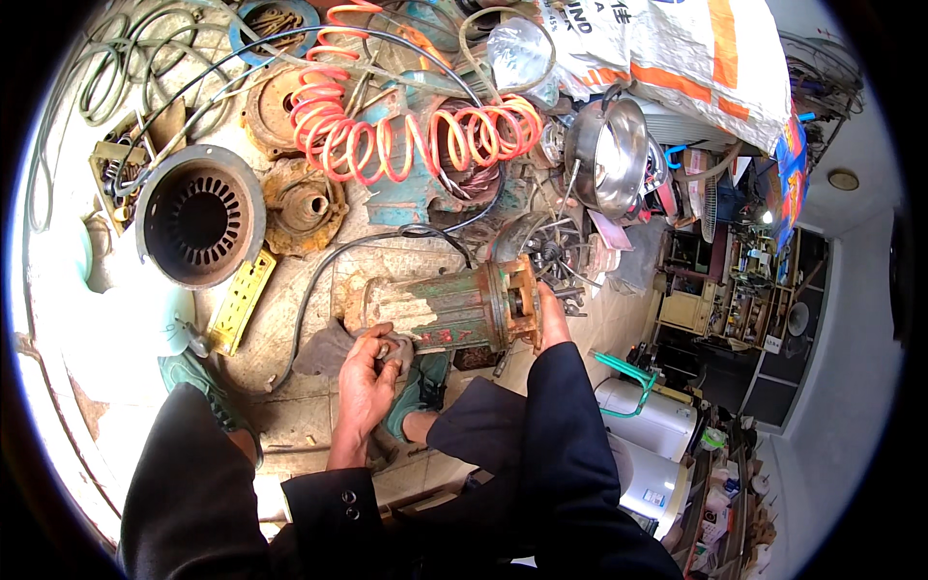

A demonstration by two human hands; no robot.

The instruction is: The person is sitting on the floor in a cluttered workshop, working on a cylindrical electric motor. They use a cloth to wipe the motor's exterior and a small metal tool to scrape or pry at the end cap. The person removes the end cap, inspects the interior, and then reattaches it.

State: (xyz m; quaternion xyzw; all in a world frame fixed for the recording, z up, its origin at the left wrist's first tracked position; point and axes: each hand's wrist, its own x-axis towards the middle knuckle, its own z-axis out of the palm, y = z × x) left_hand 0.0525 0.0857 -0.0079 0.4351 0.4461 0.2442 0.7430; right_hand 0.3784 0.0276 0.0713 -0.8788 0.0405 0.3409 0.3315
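Note:
A rusty submersible pump (440,307) with flaking green paint lies roughly level in front of me. My left hand (364,389) is closed on a dirty grey rag (324,351) at the lower left of the pump's body. At the right end, my right hand (554,321) grips the rusted end frame (523,302); the pump hides most of its fingers. A black cable (298,324) loops over the floor beside the pump. My green shoes (422,387) are on the floor below it.
Left stand a round slotted motor housing (201,215), a yellow power strip (240,302) and a rusty pump part (307,205). A coiled orange air hose (367,145) crosses the far side. Right of it are a steel pot (607,159) and white sacks (696,58); white cylinders (646,425) stand lower right.

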